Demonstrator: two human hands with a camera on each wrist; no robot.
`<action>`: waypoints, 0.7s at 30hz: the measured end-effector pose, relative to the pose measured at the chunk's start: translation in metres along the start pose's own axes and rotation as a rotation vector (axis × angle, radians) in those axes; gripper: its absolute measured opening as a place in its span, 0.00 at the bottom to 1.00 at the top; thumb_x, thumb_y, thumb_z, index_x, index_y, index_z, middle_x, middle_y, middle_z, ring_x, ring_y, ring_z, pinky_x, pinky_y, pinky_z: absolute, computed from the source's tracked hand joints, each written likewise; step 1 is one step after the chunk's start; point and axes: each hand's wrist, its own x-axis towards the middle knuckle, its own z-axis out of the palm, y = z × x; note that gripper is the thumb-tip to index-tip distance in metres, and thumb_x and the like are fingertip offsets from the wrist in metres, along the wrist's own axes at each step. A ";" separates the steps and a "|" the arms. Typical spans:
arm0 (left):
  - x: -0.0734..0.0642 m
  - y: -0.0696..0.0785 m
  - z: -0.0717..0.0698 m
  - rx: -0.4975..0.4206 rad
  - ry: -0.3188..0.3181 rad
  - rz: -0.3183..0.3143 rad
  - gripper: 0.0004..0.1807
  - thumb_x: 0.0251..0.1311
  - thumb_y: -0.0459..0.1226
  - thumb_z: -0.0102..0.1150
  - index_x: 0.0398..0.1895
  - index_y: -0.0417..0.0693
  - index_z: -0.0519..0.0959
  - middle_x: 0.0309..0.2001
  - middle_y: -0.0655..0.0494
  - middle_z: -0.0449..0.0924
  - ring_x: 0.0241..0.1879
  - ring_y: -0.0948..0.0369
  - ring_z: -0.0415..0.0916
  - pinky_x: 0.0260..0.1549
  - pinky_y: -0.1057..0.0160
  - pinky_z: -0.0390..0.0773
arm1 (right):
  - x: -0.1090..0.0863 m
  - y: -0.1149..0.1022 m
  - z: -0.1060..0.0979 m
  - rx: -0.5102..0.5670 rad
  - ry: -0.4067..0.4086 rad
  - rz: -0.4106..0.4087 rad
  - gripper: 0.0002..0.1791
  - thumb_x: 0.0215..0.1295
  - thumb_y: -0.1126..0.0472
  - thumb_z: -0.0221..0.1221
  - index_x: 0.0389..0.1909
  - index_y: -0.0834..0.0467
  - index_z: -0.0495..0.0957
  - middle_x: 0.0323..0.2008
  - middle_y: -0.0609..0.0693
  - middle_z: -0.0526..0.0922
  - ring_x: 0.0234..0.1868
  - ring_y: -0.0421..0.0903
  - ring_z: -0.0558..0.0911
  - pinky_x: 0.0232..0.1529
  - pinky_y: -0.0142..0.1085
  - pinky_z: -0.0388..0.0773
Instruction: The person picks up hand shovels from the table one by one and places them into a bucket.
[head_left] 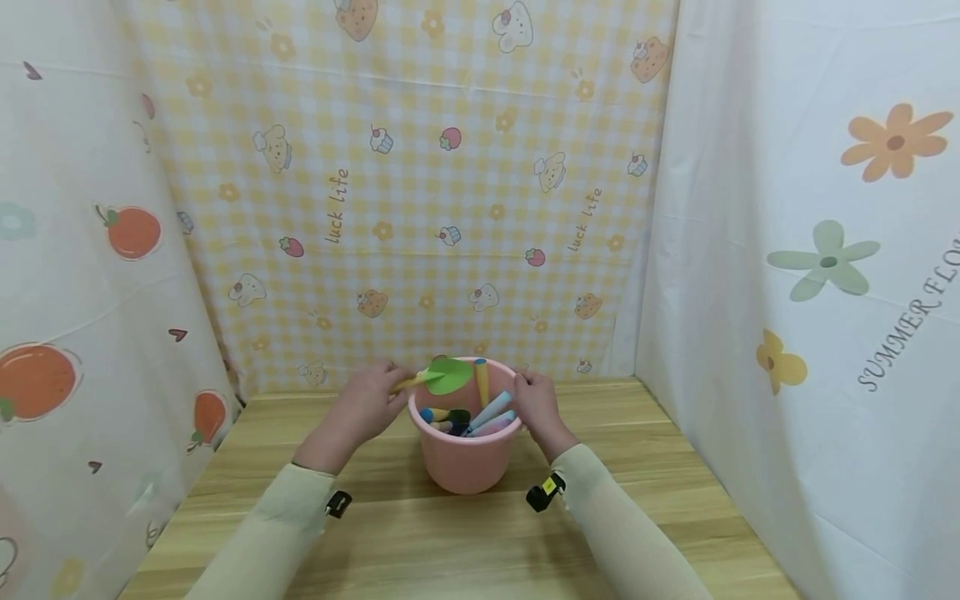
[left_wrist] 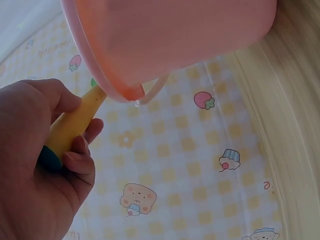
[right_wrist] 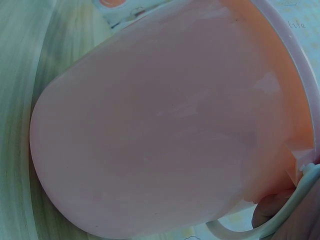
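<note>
A pink bucket (head_left: 465,458) stands upright on the wooden table, its mouth facing up. My left hand (head_left: 367,404) grips the yellow handle (left_wrist: 75,122) of a toy shovel, fingers curled round it at the bucket's left rim. Its green blade (head_left: 448,377) lies over the bucket's mouth; a dark blue-green cap ends the handle. At the opposite side, my right hand (head_left: 536,406) holds the bucket by its rim. The right wrist view shows a pale bail handle (right_wrist: 295,200) beside a fingertip, with most of that hand hidden.
Inside the bucket are several tools, among them a yellow handle (head_left: 482,383) with a blue end, light blue handles (head_left: 491,410) and a pinkish one. Yellow checked cloth (head_left: 465,192) hangs behind the table (head_left: 360,533). White printed curtains (head_left: 720,275) close both sides.
</note>
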 end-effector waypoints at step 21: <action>0.008 0.013 0.003 0.027 -0.124 0.025 0.22 0.82 0.36 0.57 0.73 0.40 0.81 0.50 0.46 0.77 0.46 0.52 0.73 0.44 0.49 0.81 | 0.000 0.000 0.000 -0.015 0.008 -0.013 0.21 0.85 0.59 0.51 0.62 0.64 0.88 0.58 0.61 0.90 0.55 0.52 0.87 0.51 0.40 0.88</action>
